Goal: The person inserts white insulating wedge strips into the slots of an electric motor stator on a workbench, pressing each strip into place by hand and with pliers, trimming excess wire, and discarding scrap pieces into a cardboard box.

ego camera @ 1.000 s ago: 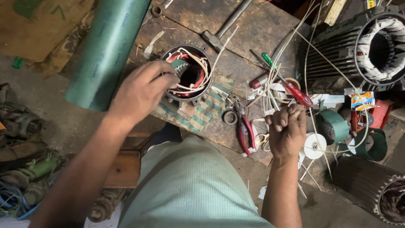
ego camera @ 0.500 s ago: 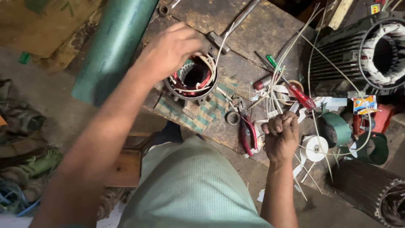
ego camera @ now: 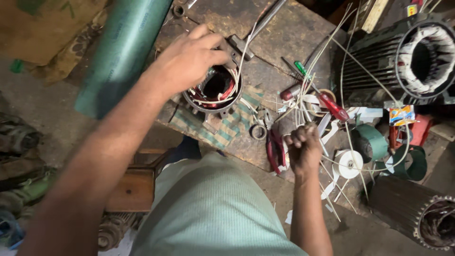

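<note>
A small round motor stator [ego camera: 214,90] with red and white windings sits on the worn workbench [ego camera: 294,33]. My left hand [ego camera: 187,59] rests on its far left rim, fingers curled over the edge and touching the white wires that come out of it. My right hand [ego camera: 303,147] is a closed fist near the bench's front edge, gripping a bundle of thin white strips [ego camera: 308,90] that fan upward. Red-handled pliers [ego camera: 275,149] lie just left of that fist.
A green roll [ego camera: 121,52] lies at the bench's left. Screwdrivers [ego camera: 327,102], a tape roll [ego camera: 350,163] and green sheet scraps [ego camera: 374,140] clutter the right. A large finned motor [ego camera: 407,57] stands at the far right, another stator [ego camera: 417,218] on the floor below.
My left hand has moved from the stator's near left side up over its far rim. My right fist has stayed near the bench's front edge, still holding the strips.
</note>
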The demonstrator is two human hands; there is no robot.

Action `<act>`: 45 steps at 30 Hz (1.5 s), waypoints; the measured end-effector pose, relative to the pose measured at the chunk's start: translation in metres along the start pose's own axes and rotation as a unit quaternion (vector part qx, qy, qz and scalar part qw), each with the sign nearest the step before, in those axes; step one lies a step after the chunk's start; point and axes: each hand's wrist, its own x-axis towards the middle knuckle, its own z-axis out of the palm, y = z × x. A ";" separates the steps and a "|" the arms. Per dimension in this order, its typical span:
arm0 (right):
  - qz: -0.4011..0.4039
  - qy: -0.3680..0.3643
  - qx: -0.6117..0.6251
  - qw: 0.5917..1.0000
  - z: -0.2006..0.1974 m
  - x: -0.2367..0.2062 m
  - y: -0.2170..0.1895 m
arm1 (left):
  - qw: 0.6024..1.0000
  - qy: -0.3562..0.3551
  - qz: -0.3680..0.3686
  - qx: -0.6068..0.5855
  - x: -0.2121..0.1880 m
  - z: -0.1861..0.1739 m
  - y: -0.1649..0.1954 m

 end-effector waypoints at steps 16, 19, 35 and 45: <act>-0.206 -0.050 -0.357 0.910 0.068 -0.039 -0.073 | 0.999 -0.030 0.007 -0.043 0.020 0.024 0.091; -0.210 -0.084 -0.380 0.897 0.080 -0.045 -0.067 | 0.996 0.088 0.008 0.008 -0.004 0.015 0.095; -0.275 -0.093 -0.627 0.723 0.117 -0.047 -0.078 | 0.984 0.165 -0.070 -0.013 0.002 0.024 0.056; -0.237 -0.080 -0.654 0.714 0.158 0.014 -0.096 | 0.988 0.131 -0.076 -0.009 -0.009 0.022 0.048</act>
